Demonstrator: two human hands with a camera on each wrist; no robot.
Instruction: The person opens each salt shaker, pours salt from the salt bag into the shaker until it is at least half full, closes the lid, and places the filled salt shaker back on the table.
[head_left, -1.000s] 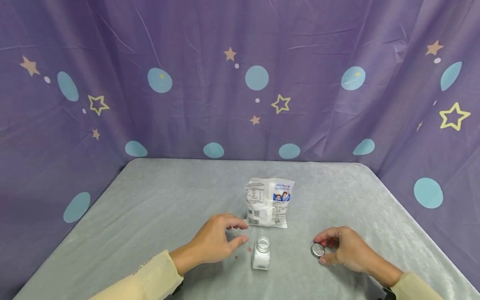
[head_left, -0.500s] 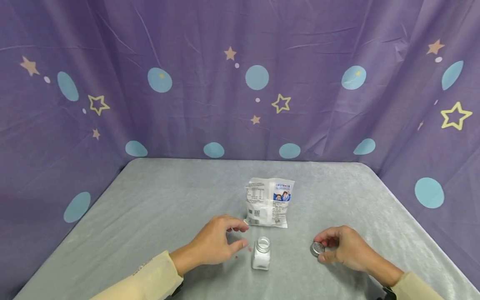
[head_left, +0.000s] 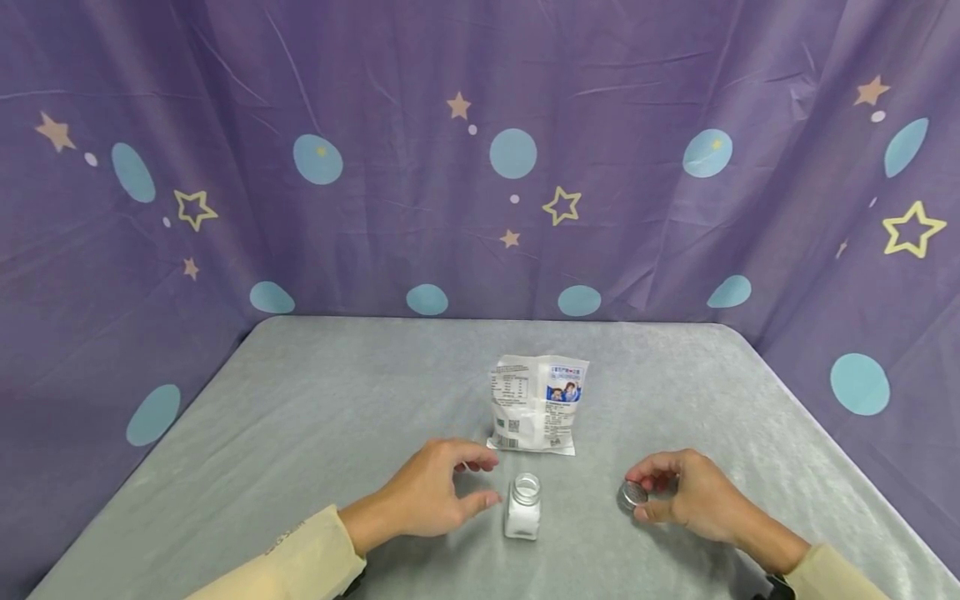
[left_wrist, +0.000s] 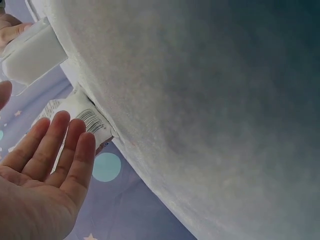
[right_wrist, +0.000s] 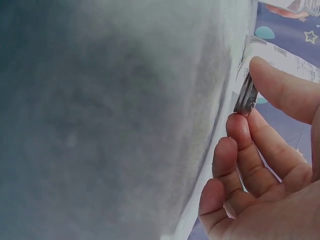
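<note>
An uncapped glass shaker jar (head_left: 522, 518), partly filled with something white, stands upright on the table. Just left of it, my left hand (head_left: 431, 490) is held with fingers and thumb spread apart, holding nothing; the left wrist view shows the bare palm and the jar (left_wrist: 36, 52) beyond the thumb. To the right of the jar, my right hand (head_left: 697, 497) pinches a round, silvery perforated shaker lid (head_left: 633, 495) between thumb and fingers. Seen edge-on in the right wrist view, the lid (right_wrist: 246, 97) sits between thumb and fingertips.
Behind the jar, a white printed packet (head_left: 536, 408) with a barcode is on the table. A grey cloth covers the table (head_left: 360, 375). Purple curtain (head_left: 405, 217) with stars and blue ovals closes off the back and sides.
My right hand has tilted the lid slightly and shifted it a little left. The left hand has lowered slightly; small reddish specks by its thumb no longer show. Jar and packet stay put.
</note>
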